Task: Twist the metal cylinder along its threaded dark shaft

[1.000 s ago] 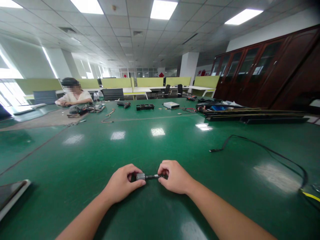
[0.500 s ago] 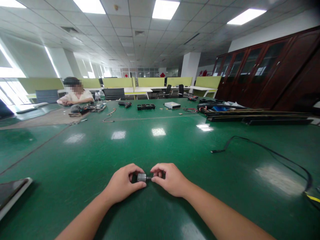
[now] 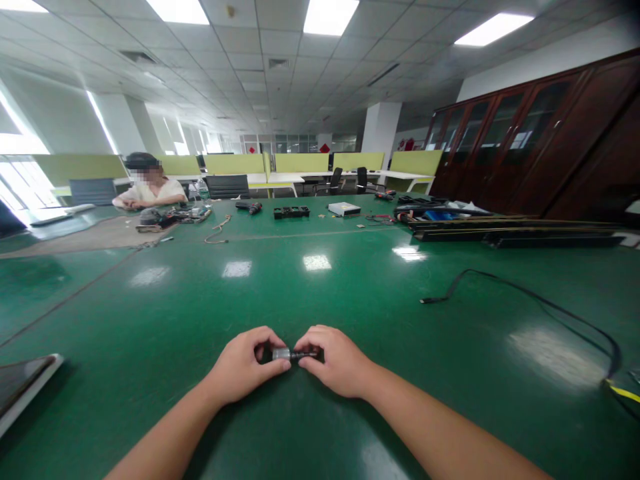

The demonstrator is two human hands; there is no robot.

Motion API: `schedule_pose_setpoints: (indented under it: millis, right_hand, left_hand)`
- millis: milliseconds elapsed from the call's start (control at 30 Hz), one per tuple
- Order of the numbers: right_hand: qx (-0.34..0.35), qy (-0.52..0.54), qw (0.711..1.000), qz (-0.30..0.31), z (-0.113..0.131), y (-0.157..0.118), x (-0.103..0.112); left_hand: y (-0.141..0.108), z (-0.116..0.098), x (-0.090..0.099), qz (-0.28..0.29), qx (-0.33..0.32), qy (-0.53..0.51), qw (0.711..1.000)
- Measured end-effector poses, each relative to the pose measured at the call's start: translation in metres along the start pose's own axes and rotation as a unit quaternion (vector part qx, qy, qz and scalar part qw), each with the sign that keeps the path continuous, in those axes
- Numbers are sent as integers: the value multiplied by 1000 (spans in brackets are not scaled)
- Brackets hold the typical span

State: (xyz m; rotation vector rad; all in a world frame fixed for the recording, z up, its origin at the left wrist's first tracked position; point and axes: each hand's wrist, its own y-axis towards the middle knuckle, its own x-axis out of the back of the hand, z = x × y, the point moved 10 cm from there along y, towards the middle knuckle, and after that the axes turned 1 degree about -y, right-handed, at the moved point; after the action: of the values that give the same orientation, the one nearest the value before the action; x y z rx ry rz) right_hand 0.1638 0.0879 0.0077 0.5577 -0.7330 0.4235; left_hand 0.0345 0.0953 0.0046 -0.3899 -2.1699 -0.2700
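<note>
My left hand (image 3: 247, 367) is closed around a small motor (image 3: 281, 354), a silver cylinder lying sideways just over the green table. Its left end is hidden in the palm. A dark, ridged shaft (image 3: 296, 356) sticks out to the right from the cylinder. My right hand (image 3: 336, 360) pinches this shaft between thumb and fingers, close to the cylinder, and the shaft's thin end shows inside the curl of the fingers. Both wrists rest near the front of the table (image 3: 280, 287).
A black cable (image 3: 545, 305) curls over the table at right. A tablet-like device (image 3: 27, 387) lies at left. Farther back are a power drill (image 3: 249, 207), a black bracket (image 3: 291, 213), a silver box (image 3: 344, 209) and dark rails (image 3: 520, 233). A person (image 3: 150, 187) sits at far left.
My right thumb and fingers have moved left along the shaft, nearer to the cylinder. More of the shaft's end now shows inside the right hand. The left hand keeps its hold, shifted slightly left.
</note>
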Motion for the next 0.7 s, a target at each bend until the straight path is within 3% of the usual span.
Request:
schedule_pose_setpoints:
  millis: [700]
  right_hand:
    - [11,-29,1000,3,2,1,-2]
  left_hand:
    - [0,1,-1,-4,-2,10,1000]
